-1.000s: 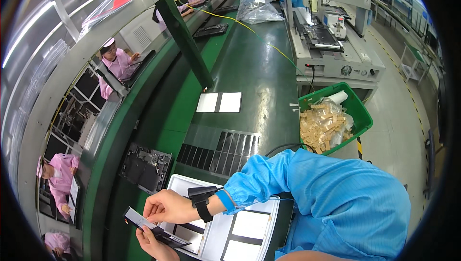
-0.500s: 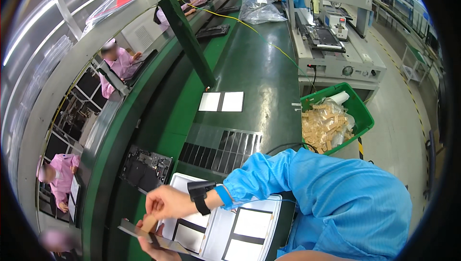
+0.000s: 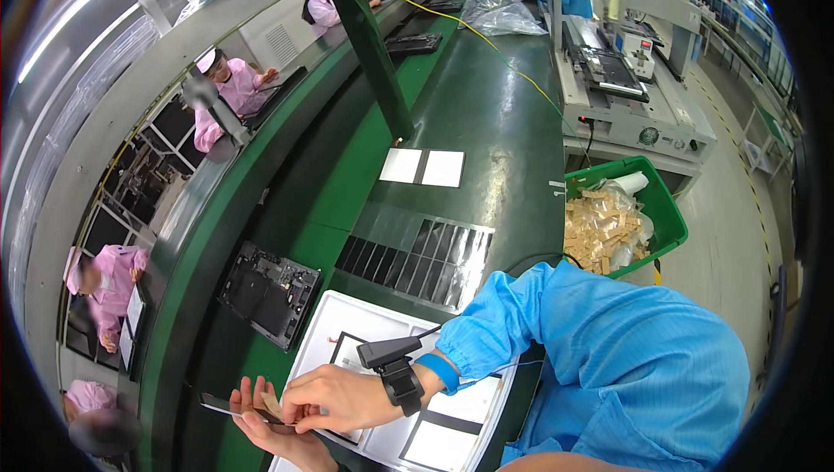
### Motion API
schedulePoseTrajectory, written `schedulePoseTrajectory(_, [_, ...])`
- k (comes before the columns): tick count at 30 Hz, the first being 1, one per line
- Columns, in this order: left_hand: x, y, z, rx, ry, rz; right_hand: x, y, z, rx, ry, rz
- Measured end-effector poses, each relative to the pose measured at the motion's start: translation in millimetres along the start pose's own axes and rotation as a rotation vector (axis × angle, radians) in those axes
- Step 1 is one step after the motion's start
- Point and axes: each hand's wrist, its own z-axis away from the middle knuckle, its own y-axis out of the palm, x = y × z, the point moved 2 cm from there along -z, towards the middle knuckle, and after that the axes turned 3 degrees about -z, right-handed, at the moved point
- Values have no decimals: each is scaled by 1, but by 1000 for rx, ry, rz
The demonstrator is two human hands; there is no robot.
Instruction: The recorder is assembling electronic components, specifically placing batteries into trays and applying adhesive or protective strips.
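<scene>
Across the scene runs the green counter [image 3: 512, 133], with a white tray [image 3: 317, 337] at its near end, partly hidden by the hands. The right hand [image 3: 334, 398], fingers bunched, reaches leftward to the right end of a thin dark flat piece [image 3: 219, 403]; the left hand [image 3: 276, 439], the nearer, grasps this from below, long axis left to right, right end slightly nearer. A tan strip [image 3: 272, 404] shows beside the right fingertips; cannot tell whether they pinch it.

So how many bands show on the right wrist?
2: a black strap nearer the right hand and a blue band nearer the sleeve cuff. The cuff could hide more.
</scene>
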Motion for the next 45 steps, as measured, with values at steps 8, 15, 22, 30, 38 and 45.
schedulePoseTrajectory(8, [1,-1,5,-31,-211,357,-9,1,-10,-43,79,-119])
schedulePoseTrajectory(15, [9,-29,-27,87,-213,738,3,-37,-34,-128,-56,246])
schedulePoseTrajectory(22, [19,-15,-11,-149,-33,531,21,24,15,78,-125,427])
schedulePoseTrajectory(30, [20,-12,-3,-122,28,435,14,23,18,108,-164,385])
schedulePoseTrajectory(38, [9,-16,-11,270,-258,830,37,-45,11,-50,-53,473])
schedulePoseTrajectory(45, [4,-4,-21,664,-264,956,121,-352,180,-718,113,1080])
